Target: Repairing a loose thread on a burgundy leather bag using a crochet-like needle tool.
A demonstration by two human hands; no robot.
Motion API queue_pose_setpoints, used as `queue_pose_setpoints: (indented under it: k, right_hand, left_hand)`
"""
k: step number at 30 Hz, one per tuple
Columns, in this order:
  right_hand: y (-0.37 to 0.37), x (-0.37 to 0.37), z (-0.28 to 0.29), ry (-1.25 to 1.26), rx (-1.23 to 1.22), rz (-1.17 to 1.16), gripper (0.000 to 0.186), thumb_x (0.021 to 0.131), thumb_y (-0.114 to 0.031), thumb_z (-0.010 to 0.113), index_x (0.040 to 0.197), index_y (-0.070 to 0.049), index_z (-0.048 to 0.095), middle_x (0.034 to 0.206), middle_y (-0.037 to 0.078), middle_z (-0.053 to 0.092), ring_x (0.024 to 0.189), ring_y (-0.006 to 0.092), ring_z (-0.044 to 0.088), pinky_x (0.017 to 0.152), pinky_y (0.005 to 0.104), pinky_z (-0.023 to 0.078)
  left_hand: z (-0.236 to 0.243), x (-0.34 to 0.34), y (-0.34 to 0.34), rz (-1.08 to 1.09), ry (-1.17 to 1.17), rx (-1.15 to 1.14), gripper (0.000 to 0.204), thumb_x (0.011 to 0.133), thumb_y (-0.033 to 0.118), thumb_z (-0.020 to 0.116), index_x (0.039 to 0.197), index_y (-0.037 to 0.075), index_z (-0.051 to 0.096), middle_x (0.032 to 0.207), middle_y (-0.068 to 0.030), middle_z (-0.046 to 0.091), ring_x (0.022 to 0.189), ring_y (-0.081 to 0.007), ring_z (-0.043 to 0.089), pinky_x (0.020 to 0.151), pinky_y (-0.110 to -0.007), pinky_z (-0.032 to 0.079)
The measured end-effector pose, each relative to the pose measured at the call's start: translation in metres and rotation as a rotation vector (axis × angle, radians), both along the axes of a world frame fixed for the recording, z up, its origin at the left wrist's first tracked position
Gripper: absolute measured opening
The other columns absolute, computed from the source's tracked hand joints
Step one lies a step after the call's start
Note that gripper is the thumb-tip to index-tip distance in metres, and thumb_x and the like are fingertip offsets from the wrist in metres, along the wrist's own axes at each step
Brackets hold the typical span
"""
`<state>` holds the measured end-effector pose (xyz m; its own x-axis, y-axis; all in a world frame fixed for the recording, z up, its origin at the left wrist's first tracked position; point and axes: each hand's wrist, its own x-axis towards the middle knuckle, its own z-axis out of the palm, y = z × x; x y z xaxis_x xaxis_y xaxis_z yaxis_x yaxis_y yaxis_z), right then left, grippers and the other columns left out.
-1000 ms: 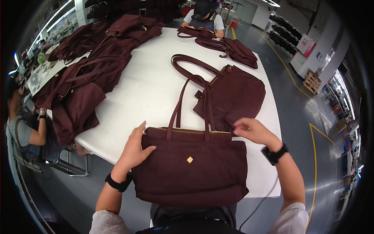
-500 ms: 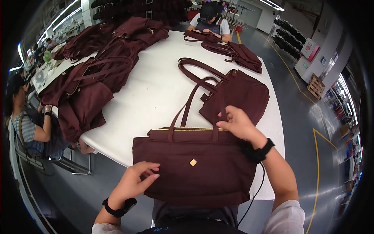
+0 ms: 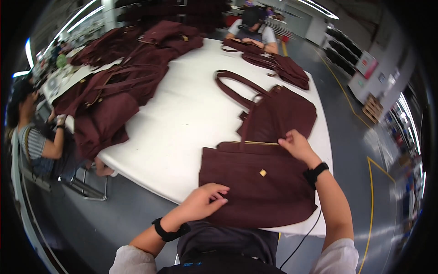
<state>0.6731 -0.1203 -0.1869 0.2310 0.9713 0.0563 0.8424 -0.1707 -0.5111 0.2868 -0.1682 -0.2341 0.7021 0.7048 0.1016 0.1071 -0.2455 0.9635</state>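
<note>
A dark maroon fabric handbag [image 3: 255, 196] lies on the near edge of the white table [image 3: 182, 137], a small gold diamond-shaped plate on its front. A gold zipper [image 3: 260, 143] runs along its top. My left hand [image 3: 203, 201] is at the bag's lower left side, thumb and fingers apart. Over the top right corner, beside the zipper, is my right hand [image 3: 299, 146], slightly blurred, with thumb and forefinger a little apart. Directly behind lies a second maroon handbag [image 3: 287, 109], its looped handles [image 3: 232, 86] stretched toward the left. The near bag's handles are hard to tell from it.
A heap of maroon bags [image 3: 105, 114] covers the table's left side. More bags [image 3: 287, 71] lie at the far right, near a person [image 3: 251, 32] across the table. Another person [image 3: 39, 137] sits at the left. A black cable [image 3: 303, 239] hangs by my right arm.
The near handbag has shifted to the right and slightly away from me, and both hands moved with it. Its handles, which stood up before, have dropped back toward the second bag.
</note>
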Motion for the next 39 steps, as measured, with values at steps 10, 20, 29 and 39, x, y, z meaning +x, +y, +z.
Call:
queue_pose_setpoints:
  k: [10, 20, 29, 39]
  right_hand:
    - [0.017, 0.026, -0.027, 0.057, 0.075, -0.123, 0.049, 0.063, -0.012, 0.084, 0.103, -0.002, 0.057, 0.072, 0.0, 0.054, 0.067, 0.0125, 0.055, 0.063, 0.0269, 0.046]
    - [-0.112, -0.037, 0.062, 0.211, 0.098, 0.479, 0.016, 0.073, 0.006, 0.066, 0.087, -0.001, 0.068, 0.085, 0.009, 0.068, 0.081, 0.0203, 0.066, 0.073, 0.0291, 0.05]
    - [-0.106, -0.045, 0.045, -0.01, 0.34, 0.359, 0.035, 0.075, -0.009, 0.076, 0.107, -0.001, 0.064, 0.106, 0.016, 0.066, 0.1, 0.0354, 0.062, 0.087, 0.0383, 0.05]
    - [-0.082, -0.043, -0.002, -0.412, 0.16, 0.474, 0.024, 0.074, -0.012, 0.076, 0.097, -0.005, 0.073, 0.084, 0.008, 0.064, 0.084, 0.0281, 0.062, 0.074, 0.0381, 0.051]
  left_hand:
    - [0.0, 0.008, -0.018, -0.052, 0.035, 0.086, 0.033, 0.091, 0.011, 0.065, 0.121, 0.0, 0.06, 0.112, -0.0134, 0.065, 0.098, -0.0231, 0.065, 0.086, -0.034, 0.052]
    - [-0.013, 0.019, 0.006, -0.084, -0.099, -0.59, 0.037, 0.102, 0.019, 0.05, 0.135, 0.002, 0.048, 0.121, -0.0117, 0.061, 0.103, -0.0179, 0.064, 0.091, -0.031, 0.052]
    - [-0.015, 0.04, 0.022, 0.021, -0.247, -0.977, 0.06, 0.099, 0.05, 0.051, 0.133, 0.001, 0.048, 0.129, -0.0168, 0.057, 0.114, -0.026, 0.061, 0.099, -0.039, 0.048]
    - [0.006, 0.032, 0.013, 0.013, -0.215, -0.906, 0.048, 0.1, 0.032, 0.054, 0.133, -0.001, 0.048, 0.132, -0.0189, 0.055, 0.124, -0.026, 0.055, 0.105, -0.037, 0.044]
